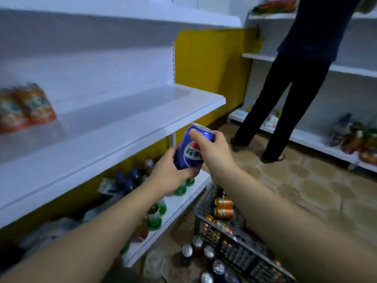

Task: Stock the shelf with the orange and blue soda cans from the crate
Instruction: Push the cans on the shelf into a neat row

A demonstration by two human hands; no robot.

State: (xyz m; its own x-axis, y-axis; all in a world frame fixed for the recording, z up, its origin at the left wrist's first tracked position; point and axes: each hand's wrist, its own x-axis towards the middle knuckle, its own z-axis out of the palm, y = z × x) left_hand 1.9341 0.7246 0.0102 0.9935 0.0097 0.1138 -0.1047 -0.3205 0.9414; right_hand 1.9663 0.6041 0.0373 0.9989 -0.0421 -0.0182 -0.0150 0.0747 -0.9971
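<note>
I hold the blue aluminium soda can with the red, white and blue roundel [190, 149] in both hands at the centre of the frame. It is tilted, its top leaning toward the upper right, just in front of the lip of the white metal middle shelf [122, 127]. My left hand [171, 174] wraps round its lower half, and my right hand [212, 149] curls over its upper rim from the right.

To do this well, I judge I should bring the can upright and let one hand take the weight. Then I would set it flat on the board, back from the edge, label forward, with room for a row beside it.

The black plastic lattice crate [240, 242] sits at lower right with orange soda cans [223, 208] lying inside. My right forearm covers much of it, so I cannot count what remains. The can's base is hidden in my left palm. At the left edge, orange shapes [26, 107] on the shelf are too blurred to tell cans from packets. A person in dark clothes [295, 88] at upper right is cut off by the top edge.
</note>
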